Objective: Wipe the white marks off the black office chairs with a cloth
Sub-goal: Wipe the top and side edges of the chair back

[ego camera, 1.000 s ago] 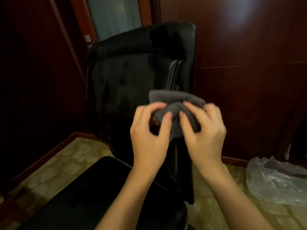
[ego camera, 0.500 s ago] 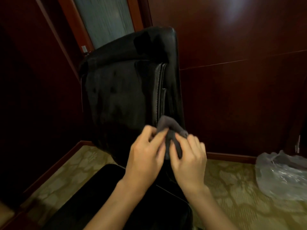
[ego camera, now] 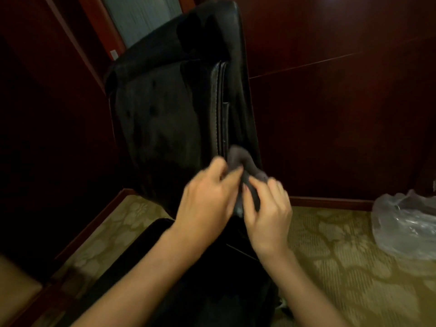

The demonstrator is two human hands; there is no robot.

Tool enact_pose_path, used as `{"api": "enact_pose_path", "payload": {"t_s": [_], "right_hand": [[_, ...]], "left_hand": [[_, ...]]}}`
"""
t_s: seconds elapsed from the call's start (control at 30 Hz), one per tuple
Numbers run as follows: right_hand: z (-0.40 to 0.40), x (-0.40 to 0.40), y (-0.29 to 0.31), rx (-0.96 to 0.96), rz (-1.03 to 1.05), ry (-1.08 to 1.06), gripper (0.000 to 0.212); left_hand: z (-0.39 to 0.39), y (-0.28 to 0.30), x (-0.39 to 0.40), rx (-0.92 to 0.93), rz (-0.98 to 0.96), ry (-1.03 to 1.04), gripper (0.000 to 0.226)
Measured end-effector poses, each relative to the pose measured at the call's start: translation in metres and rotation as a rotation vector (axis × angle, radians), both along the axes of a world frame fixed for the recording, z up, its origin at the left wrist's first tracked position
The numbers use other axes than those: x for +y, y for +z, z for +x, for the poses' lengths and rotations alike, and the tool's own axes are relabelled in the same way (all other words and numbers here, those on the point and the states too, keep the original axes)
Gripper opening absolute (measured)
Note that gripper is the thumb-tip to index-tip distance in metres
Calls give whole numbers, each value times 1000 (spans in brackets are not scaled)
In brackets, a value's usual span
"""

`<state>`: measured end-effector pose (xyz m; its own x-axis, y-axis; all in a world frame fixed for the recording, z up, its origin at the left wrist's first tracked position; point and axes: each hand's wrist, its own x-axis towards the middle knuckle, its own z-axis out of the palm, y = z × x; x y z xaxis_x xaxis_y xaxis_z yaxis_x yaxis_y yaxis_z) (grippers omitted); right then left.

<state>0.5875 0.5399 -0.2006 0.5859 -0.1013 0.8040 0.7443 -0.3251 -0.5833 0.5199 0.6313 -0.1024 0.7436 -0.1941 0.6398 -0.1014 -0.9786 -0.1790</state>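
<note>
In front of the black office chair (ego camera: pixel 169 119), low at its stitched right edge, the left hand (ego camera: pixel 207 199) and right hand (ego camera: pixel 266 213) both pinch a bunched grey cloth (ego camera: pixel 245 171), while a crumpled clear plastic bag (ego camera: pixel 405 223), contents unclear, lies well right on open patterned carpet (ego camera: pixel 342 256).

Both hands bunch a grey cloth (ego camera: pixel 245 171) in front of the black chair (ego camera: pixel 169 119) back: left hand (ego camera: pixel 207 199) and right hand (ego camera: pixel 269 208) both pinch it. Clear plastic bag (ego camera: pixel 405 223) on patterned carpet (ego camera: pixel 342 267), right.
</note>
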Motion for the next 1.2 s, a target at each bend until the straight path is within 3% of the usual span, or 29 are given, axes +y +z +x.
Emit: {"api": "enact_pose_path", "payload": {"t_s": [0.17, 0.3, 0.37, 0.47, 0.53, 0.73, 0.83, 0.97, 1.2], "right_hand": [[-37, -9, -114, 197, -53, 75, 24], [-47, -8, -129, 321, -42, 94, 24], [-47, -6, -110, 304, 4, 108, 22], [-37, 0, -56, 216, 99, 124, 26], [-24, 3, -12, 151, 122, 108, 27], [13, 5, 110, -93, 89, 14, 22], [26, 10, 146, -121, 59, -19, 19], [18, 12, 137, -79, 19, -37, 22], [-13, 4, 72, -71, -52, 69, 17]], "left_hand": [[-25, -83, -18, 273, 270, 55, 30], [-25, -99, -30, 419, 262, 80, 45], [-25, -81, -26, 357, 210, 97, 45], [-22, -44, -11, 150, 172, 75, 29], [-14, -15, -3, 55, 110, 40, 34], [17, 77, 5, -249, -44, 49, 27], [30, 97, 10, -309, -97, 78, 24], [30, 90, 13, -311, -208, 61, 27], [-11, 17, 11, -271, -374, 14, 27]]}}
